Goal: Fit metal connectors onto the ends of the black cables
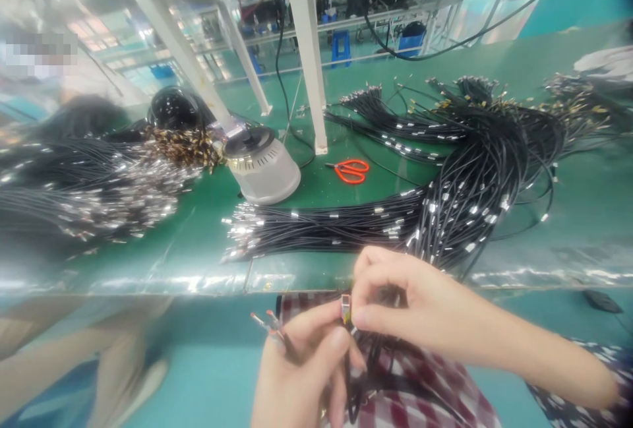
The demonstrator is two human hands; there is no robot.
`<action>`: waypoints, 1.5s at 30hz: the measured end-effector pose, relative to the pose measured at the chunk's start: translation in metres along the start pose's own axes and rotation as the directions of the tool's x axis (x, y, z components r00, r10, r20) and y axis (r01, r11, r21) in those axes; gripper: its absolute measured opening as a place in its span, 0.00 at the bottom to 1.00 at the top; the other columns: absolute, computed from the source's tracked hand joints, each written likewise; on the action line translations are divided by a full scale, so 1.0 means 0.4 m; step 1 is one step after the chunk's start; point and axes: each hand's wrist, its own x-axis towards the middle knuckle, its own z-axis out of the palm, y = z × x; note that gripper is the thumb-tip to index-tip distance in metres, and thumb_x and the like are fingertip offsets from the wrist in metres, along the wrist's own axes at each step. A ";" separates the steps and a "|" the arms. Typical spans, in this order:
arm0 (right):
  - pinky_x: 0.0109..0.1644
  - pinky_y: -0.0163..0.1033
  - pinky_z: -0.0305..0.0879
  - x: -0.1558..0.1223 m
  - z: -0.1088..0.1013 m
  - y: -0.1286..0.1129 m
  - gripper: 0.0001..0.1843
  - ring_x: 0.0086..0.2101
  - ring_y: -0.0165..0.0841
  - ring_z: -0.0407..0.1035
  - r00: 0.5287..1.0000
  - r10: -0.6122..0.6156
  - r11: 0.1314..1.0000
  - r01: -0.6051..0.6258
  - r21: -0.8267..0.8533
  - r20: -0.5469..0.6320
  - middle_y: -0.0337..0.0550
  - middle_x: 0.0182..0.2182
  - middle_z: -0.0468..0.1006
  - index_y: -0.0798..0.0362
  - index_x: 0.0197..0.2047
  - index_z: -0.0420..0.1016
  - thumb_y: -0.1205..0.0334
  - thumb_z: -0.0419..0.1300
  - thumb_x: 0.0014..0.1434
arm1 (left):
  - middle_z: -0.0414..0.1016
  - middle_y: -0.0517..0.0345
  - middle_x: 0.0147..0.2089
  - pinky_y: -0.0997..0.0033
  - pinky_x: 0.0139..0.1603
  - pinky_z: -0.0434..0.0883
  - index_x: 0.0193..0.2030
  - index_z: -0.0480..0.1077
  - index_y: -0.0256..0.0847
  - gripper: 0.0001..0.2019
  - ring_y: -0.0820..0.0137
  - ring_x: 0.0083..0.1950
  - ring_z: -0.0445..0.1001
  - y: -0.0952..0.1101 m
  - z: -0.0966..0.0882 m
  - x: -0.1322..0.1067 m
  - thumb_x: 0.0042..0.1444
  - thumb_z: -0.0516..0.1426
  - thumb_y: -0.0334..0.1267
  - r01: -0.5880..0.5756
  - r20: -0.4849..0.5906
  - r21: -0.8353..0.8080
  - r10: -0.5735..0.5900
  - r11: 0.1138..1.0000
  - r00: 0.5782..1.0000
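Above my lap, my left hand (301, 368) is closed around a black cable (352, 396). Stripped wire ends with reddish tips (270, 324) stick out between its fingers at the left. My right hand (395, 293) pinches at a small metal plug connector (345, 309), which also touches my left index fingertip. The connector's open end faces up, with a bit of yellow below it. The exact grip of my right fingertips is partly hidden. Just beyond my hands, a large bundle of black cables (336, 220) with silvery ends lies on the green table (208, 243).
Red-handled scissors (352, 171) lie behind the bundle, beside a grey-white round device (270, 174) and a white post (306, 52). More cables (99, 184) are heaped at the left. Another person's limbs (74, 355) show at lower left, blurred. A checkered cloth (410, 382) covers my lap.
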 end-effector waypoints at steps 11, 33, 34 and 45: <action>0.36 0.33 0.60 -0.008 0.017 -0.012 0.09 0.32 0.27 0.66 0.996 -0.001 0.995 -0.008 -0.101 -0.090 0.34 0.31 0.70 0.52 0.24 0.72 0.67 0.61 0.55 | 0.77 0.55 0.22 0.85 0.13 0.51 0.40 0.79 0.39 0.11 0.83 0.09 0.62 0.010 0.014 -0.012 0.49 0.65 0.38 -0.016 -0.055 0.029 0.017 0.999 0.998; 0.35 0.35 0.61 0.012 0.048 0.000 0.09 0.32 0.29 0.67 0.984 -0.021 0.988 -0.006 -0.153 -0.175 0.35 0.30 0.71 0.52 0.23 0.69 0.69 0.59 0.53 | 0.75 0.58 0.20 0.84 0.12 0.52 0.39 0.79 0.39 0.15 0.83 0.10 0.58 -0.009 0.017 -0.009 0.44 0.68 0.42 -0.062 -0.233 0.078 0.079 0.995 0.969; 0.35 0.35 0.61 0.013 0.051 0.002 0.09 0.32 0.29 0.67 0.984 -0.022 0.988 -0.006 -0.153 -0.179 0.35 0.30 0.71 0.52 0.23 0.69 0.69 0.59 0.53 | 0.74 0.60 0.18 0.85 0.13 0.51 0.38 0.79 0.39 0.15 0.84 0.10 0.57 -0.012 0.015 -0.005 0.43 0.69 0.43 -0.065 -0.254 0.076 0.083 0.995 0.964; 0.37 0.37 0.62 0.030 0.069 0.041 0.10 0.33 0.31 0.66 0.995 0.063 0.979 -0.046 0.197 -0.079 0.39 0.31 0.70 0.53 0.27 0.77 0.62 0.59 0.58 | 0.79 0.59 0.26 0.85 0.21 0.65 0.25 0.79 0.37 0.10 0.81 0.20 0.65 0.008 0.022 0.017 0.37 0.72 0.37 -0.075 -0.329 -0.192 0.008 0.978 0.944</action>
